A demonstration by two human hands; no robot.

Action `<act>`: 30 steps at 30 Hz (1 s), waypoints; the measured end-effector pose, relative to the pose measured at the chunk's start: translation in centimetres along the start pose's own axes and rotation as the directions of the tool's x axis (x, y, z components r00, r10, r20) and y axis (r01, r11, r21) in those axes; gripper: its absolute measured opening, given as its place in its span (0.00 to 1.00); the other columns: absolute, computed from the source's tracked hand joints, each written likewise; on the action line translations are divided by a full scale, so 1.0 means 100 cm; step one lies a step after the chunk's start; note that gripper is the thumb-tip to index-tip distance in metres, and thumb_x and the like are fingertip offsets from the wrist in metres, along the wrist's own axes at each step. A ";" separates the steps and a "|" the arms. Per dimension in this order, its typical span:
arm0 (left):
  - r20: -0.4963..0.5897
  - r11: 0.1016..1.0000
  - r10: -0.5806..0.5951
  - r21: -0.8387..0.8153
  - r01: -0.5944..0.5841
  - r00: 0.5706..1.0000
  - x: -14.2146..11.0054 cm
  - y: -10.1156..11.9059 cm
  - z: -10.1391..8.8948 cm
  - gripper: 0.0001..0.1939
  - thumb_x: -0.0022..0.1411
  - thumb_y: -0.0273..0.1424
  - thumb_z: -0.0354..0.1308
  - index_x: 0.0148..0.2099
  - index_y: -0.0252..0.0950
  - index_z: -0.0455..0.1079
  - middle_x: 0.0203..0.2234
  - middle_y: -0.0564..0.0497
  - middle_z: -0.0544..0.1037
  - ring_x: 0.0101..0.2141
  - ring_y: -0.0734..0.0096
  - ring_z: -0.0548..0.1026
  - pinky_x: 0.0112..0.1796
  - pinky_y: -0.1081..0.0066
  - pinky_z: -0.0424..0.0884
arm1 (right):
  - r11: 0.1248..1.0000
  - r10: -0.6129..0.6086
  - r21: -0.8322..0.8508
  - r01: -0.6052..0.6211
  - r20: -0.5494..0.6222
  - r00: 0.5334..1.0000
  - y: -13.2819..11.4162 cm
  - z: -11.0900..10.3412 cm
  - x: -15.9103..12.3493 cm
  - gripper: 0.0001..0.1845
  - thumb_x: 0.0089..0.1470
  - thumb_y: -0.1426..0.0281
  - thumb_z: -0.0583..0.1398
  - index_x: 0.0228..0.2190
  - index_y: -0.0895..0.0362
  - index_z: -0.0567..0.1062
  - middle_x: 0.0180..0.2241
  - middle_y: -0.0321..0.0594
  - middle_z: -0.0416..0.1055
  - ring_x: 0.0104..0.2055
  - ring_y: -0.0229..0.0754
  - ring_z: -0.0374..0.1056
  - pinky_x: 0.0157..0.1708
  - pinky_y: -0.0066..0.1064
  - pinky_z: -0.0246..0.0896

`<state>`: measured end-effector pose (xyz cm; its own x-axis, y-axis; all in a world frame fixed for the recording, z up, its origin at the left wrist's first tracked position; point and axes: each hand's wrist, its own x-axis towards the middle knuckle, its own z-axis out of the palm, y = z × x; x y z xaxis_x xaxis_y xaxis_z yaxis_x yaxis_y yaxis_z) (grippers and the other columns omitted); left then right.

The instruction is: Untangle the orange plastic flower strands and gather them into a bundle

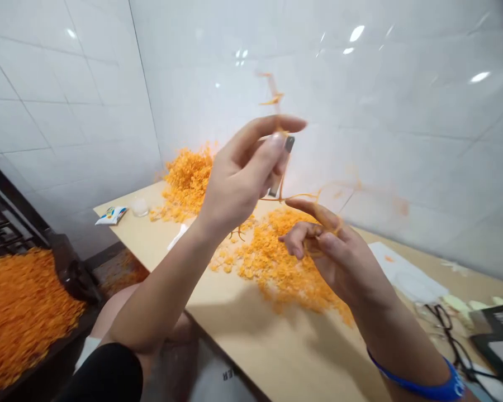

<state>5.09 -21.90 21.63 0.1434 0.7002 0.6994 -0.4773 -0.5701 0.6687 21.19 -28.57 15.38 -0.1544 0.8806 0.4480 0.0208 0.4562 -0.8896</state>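
1. Orange stem [280, 196], thin, runs between our hands, above the table [285, 340].
2. Our left hand [238, 178] clamps a small dark-ended tool [290, 144] between thumb and fingers.
3. Our right hand [333, 251] extends its index to the stem; whether its curled fingers grip, we cannot tell.
4. Beneath, loose orange florets [268, 257] spread; a far heap [188, 178] sits left, near the wall [339, 100].

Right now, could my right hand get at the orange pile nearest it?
Probably yes: your right hand appears just over the orange pile, with nothing visible in between. It seems to be touching a thin orange stem, though, which it may need to release first.
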 end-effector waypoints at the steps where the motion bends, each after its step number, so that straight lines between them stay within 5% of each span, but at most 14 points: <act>1: 0.073 0.998 0.056 0.036 -0.059 0.996 0.010 0.004 0.013 0.03 0.60 0.30 0.62 0.38 0.40 0.76 0.20 0.57 0.70 0.18 0.83 0.69 0.19 0.81 0.61 | 0.989 -0.095 -0.116 0.089 -0.049 0.994 -0.010 -0.003 0.003 0.20 0.57 0.55 0.61 0.49 0.49 0.74 0.24 0.34 0.68 0.28 0.39 0.65 0.36 0.35 0.67; 3: 0.196 0.988 0.133 0.055 -0.147 0.971 0.023 0.010 0.035 0.03 0.60 0.30 0.61 0.34 0.39 0.76 0.22 0.57 0.73 0.20 0.82 0.71 0.20 0.82 0.63 | 0.913 -0.315 -0.329 0.240 -0.195 0.929 -0.028 -0.008 0.007 0.11 0.61 0.59 0.58 0.39 0.49 0.78 0.30 0.37 0.71 0.34 0.40 0.67 0.38 0.35 0.66; 5: 0.262 0.987 0.154 0.009 -0.162 0.953 0.027 0.011 0.050 0.06 0.61 0.28 0.59 0.33 0.38 0.76 0.25 0.56 0.76 0.21 0.83 0.71 0.21 0.82 0.64 | 0.829 -0.495 -0.460 0.318 -0.337 0.801 -0.040 -0.012 0.007 0.11 0.63 0.63 0.56 0.34 0.50 0.78 0.37 0.40 0.72 0.42 0.43 0.68 0.46 0.38 0.65; 7: 0.266 0.987 0.159 -0.055 -0.149 0.951 0.025 0.008 0.058 0.08 0.63 0.27 0.56 0.35 0.39 0.77 0.26 0.55 0.77 0.21 0.83 0.72 0.21 0.81 0.65 | 0.791 -0.570 -0.515 0.331 -0.421 0.706 -0.047 -0.018 0.006 0.09 0.63 0.64 0.57 0.38 0.50 0.77 0.42 0.42 0.72 0.47 0.46 0.68 0.51 0.42 0.63; 8: 0.252 0.986 0.163 -0.083 -0.146 0.954 0.023 0.006 0.058 0.08 0.64 0.27 0.56 0.36 0.39 0.77 0.26 0.55 0.77 0.21 0.82 0.71 0.21 0.81 0.66 | 0.791 -0.570 -0.518 0.324 -0.435 0.697 -0.049 -0.022 0.006 0.09 0.62 0.64 0.57 0.42 0.49 0.76 0.44 0.42 0.72 0.47 0.47 0.68 0.51 0.44 0.64; 14: 0.179 0.982 0.102 -0.177 -0.070 0.978 0.015 -0.010 0.044 0.05 0.62 0.31 0.61 0.39 0.39 0.77 0.17 0.56 0.71 0.19 0.80 0.70 0.20 0.80 0.64 | 0.930 -0.321 -0.268 0.250 -0.264 0.910 -0.059 -0.035 0.013 0.16 0.61 0.59 0.57 0.47 0.51 0.76 0.41 0.43 0.75 0.44 0.46 0.72 0.47 0.42 0.69; 22: 0.157 0.996 0.085 -0.019 -0.083 0.984 0.013 -0.006 0.035 0.09 0.65 0.35 0.56 0.37 0.39 0.76 0.23 0.57 0.76 0.23 0.78 0.75 0.21 0.79 0.67 | 0.962 -0.264 -0.058 0.268 0.071 0.962 -0.053 -0.038 0.011 0.32 0.52 0.50 0.62 0.54 0.53 0.73 0.50 0.45 0.73 0.44 0.50 0.73 0.40 0.40 0.72; 27: 0.161 0.997 0.069 0.016 -0.073 0.985 0.014 -0.006 0.027 0.13 0.67 0.38 0.54 0.33 0.38 0.74 0.19 0.57 0.71 0.22 0.79 0.73 0.20 0.79 0.65 | 0.954 -0.296 -0.074 0.290 -0.079 0.952 -0.053 -0.024 0.008 0.10 0.59 0.63 0.60 0.35 0.54 0.79 0.45 0.43 0.74 0.45 0.47 0.71 0.45 0.40 0.70; 30: 0.217 0.999 0.040 -0.039 -0.032 0.975 0.016 -0.006 0.021 0.12 0.66 0.38 0.55 0.34 0.38 0.73 0.20 0.57 0.70 0.19 0.81 0.70 0.19 0.79 0.66 | 0.920 -0.388 -0.074 0.385 -0.301 0.871 -0.052 -0.009 0.011 0.13 0.62 0.66 0.57 0.27 0.54 0.76 0.37 0.40 0.74 0.47 0.44 0.70 0.51 0.40 0.67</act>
<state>7.42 -21.31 22.87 0.3093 0.5666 0.7638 -0.5155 -0.5750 0.6353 21.76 -29.91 20.59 0.1553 0.6282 0.7624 0.0330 0.7681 -0.6395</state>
